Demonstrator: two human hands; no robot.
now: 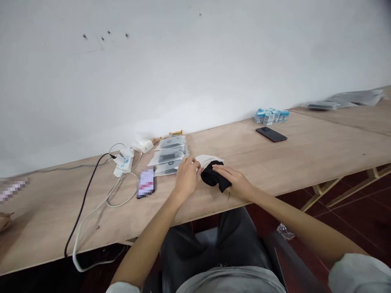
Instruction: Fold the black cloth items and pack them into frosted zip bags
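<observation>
A piece of black cloth [214, 176], bunched and folded, lies near the front edge of the table. My right hand [236, 182] is closed on its right side, fingers across the top. My left hand [187, 176] is just left of the cloth, its fingers curled in a pinch; what they hold, if anything, is hidden. Behind both hands a whitish translucent bag [209, 158] lies flat, partly covered by the cloth and my left hand. Packed translucent bags [169, 155] with dark contents lie in an overlapping row beyond my left hand.
A phone [146, 183] with a lit screen lies left of my left hand, beside cables and a power strip [124, 162]. A dark phone [271, 134] and small blue-white boxes [271, 116] are at the right. Grey plastic bags [351, 99] lie farther right against the wall.
</observation>
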